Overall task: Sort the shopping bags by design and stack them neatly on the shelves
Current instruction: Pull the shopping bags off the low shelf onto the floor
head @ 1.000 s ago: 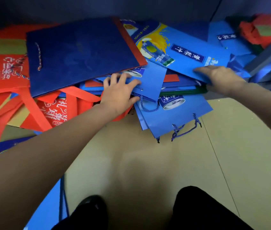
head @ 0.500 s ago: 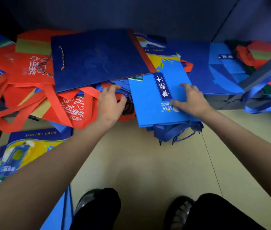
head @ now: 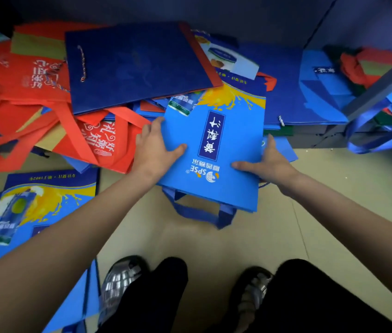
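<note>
A light blue bag (head: 235, 150) with a yellow splash, a dark label and blue handles lies on top of the pile's near edge, its handle end hanging toward me. My left hand (head: 153, 150) grips its left edge, thumb on top. My right hand (head: 266, 164) grips its right edge, thumb on the printed face. Behind it lies a large navy bag (head: 137, 66) on red bags (head: 34, 75) with white lettering. One more blue splash bag (head: 34, 212) lies flat on the floor at the left.
The pile sits on a low dark shelf (head: 310, 138) against a dark wall. More blue bags (head: 320, 92) and red ones (head: 368, 63) lie at the right, behind a slanted grey shelf post (head: 382, 87). My two shoes (head: 120, 282) stand on the beige floor (head: 250, 236).
My left hand moved right from the red bags onto the light blue bag's left edge. Both hands have drawn that bag nearer to me, out over the pile's edge.
</note>
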`<state>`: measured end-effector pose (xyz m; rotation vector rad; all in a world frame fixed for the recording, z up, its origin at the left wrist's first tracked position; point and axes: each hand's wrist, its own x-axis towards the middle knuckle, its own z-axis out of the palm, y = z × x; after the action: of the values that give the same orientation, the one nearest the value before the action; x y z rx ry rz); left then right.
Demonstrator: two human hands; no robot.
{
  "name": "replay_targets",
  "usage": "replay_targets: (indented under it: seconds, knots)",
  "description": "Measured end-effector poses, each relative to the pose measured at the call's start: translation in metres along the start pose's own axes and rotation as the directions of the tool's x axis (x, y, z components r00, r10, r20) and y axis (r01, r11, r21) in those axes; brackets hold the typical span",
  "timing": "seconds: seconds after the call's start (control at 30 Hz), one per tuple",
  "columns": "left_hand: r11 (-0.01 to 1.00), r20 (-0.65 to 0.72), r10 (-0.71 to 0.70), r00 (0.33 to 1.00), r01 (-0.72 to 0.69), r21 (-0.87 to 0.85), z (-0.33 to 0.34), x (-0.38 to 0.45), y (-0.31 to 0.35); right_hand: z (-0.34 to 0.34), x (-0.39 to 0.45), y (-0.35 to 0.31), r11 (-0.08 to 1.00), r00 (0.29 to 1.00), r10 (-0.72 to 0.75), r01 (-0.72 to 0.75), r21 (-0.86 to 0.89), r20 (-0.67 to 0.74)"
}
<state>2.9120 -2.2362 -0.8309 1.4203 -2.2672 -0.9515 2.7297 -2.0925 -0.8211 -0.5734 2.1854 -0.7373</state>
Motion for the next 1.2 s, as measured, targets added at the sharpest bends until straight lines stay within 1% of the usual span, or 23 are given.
replay_targets:
  seconds: [0.03, 0.07, 0.1, 0.2, 0.27, 0.33, 0.37, 0.4, 0.43, 0.5, 0.53, 0.6, 0.7, 0.77, 0.87, 0.93, 1.0, 1.03, 1.07, 1.1, 1.17, 1.2]
  knots:
    - [1.000, -0.009, -0.003, 1.000, 0.003, 0.021, -0.003, -0.008, -0.004, -0.001, -0.002, 0.001, 0.991, 0.999, 0.043, -0.041, 0.130, -0.011]
    - [0.999, -0.014, -0.009, 1.000, 0.010, 0.047, -0.005, -0.015, -0.005, -0.002, -0.004, 0.000, 0.975, 0.997, 0.075, -0.071, 0.212, -0.009]
    - [0.997, -0.014, -0.015, 1.000, 0.016, 0.080, -0.004, -0.021, -0.006, -0.001, -0.006, -0.002, 0.972, 0.996, 0.090, -0.088, 0.219, 0.002]
    - [0.978, 0.003, -0.048, 0.999, 0.046, 0.202, -0.008, -0.028, -0.012, 0.014, -0.011, 0.002, 0.981, 0.988, 0.122, -0.134, 0.140, 0.097]
    - [0.960, 0.016, -0.103, 0.995, 0.096, 0.265, -0.018, -0.031, -0.027, 0.030, -0.016, 0.004, 0.957, 0.967, 0.172, -0.209, 0.199, 0.189]
    - [0.934, 0.016, -0.162, 0.987, 0.148, 0.325, -0.028, -0.038, -0.047, 0.044, -0.021, 0.000, 0.871, 0.949, 0.201, -0.286, 0.398, 0.243]
    - [0.920, 0.010, -0.187, 0.982, 0.171, 0.354, -0.032, -0.042, -0.057, 0.052, -0.022, -0.002, 0.815, 0.949, 0.214, -0.304, 0.493, 0.232]
    - [0.906, 0.004, -0.205, 0.979, 0.188, 0.379, -0.036, -0.047, -0.066, 0.062, -0.025, -0.005, 0.776, 0.950, 0.223, -0.308, 0.550, 0.217]
    - [0.894, 0.006, -0.216, 0.976, 0.196, 0.403, -0.038, -0.051, -0.073, 0.072, -0.028, -0.006, 0.774, 0.954, 0.225, -0.298, 0.558, 0.198]
    - [0.884, 0.007, -0.236, 0.972, 0.211, 0.417, -0.042, -0.056, -0.083, 0.094, -0.038, -0.007, 0.823, 0.969, 0.196, -0.246, 0.512, 0.152]
    - [0.889, 0.002, -0.245, 0.969, 0.224, 0.399, -0.044, -0.057, -0.085, 0.102, -0.042, -0.008, 0.844, 0.980, 0.169, -0.200, 0.497, 0.107]
    - [0.911, -0.016, -0.264, 0.964, 0.255, 0.326, -0.048, -0.061, -0.088, 0.110, -0.051, -0.010, 0.892, 0.995, 0.100, -0.089, 0.444, -0.003]
    - [0.947, -0.113, -0.245, 0.963, 0.262, 0.185, -0.060, -0.071, -0.088, 0.110, -0.067, -0.021, 0.915, 0.991, -0.027, 0.078, 0.396, -0.132]
    - [0.955, -0.182, -0.254, 0.950, 0.276, 0.106, -0.070, -0.081, -0.087, 0.107, -0.084, -0.038, 0.925, 0.984, -0.070, 0.125, 0.358, -0.162]
    - [0.951, -0.242, -0.308, 0.920, 0.308, -0.042, -0.087, -0.093, -0.082, 0.104, -0.099, -0.068, 0.918, 0.971, -0.142, 0.202, 0.342, -0.195]
    - [0.929, -0.267, -0.368, 0.891, 0.338, -0.152, -0.099, -0.098, -0.083, 0.103, -0.109, -0.091, 0.907, 0.952, -0.232, 0.286, 0.308, -0.202]
    - [0.901, -0.306, -0.428, 0.850, 0.372, -0.224, -0.115, -0.106, -0.090, 0.109, -0.113, -0.107, 0.904, 0.931, -0.320, 0.355, 0.238, -0.175]
    - [0.892, -0.331, -0.446, 0.832, 0.384, -0.237, -0.124, -0.111, -0.097, 0.115, -0.114, -0.111, 0.909, 0.932, -0.338, 0.360, 0.211, -0.132]
    - [0.888, -0.354, -0.457, 0.816, 0.395, -0.235, -0.134, -0.116, -0.107, 0.123, -0.116, -0.115, 0.916, 0.939, -0.340, 0.344, 0.206, -0.055]
    - [0.885, -0.370, -0.465, 0.804, 0.409, -0.223, -0.145, -0.122, -0.119, 0.133, -0.118, -0.117, 0.926, 0.943, -0.330, 0.312, 0.213, 0.053]
    - [0.872, -0.394, -0.489, 0.778, 0.451, -0.192, -0.165, -0.138, -0.146, 0.159, -0.122, -0.123, 0.947, 0.918, -0.301, 0.256, 0.195, 0.258]
    - [0.858, -0.406, -0.511, 0.757, 0.480, -0.185, -0.172, -0.147, -0.159, 0.174, -0.123, -0.128, 0.954, 0.902, -0.290, 0.245, 0.174, 0.318]
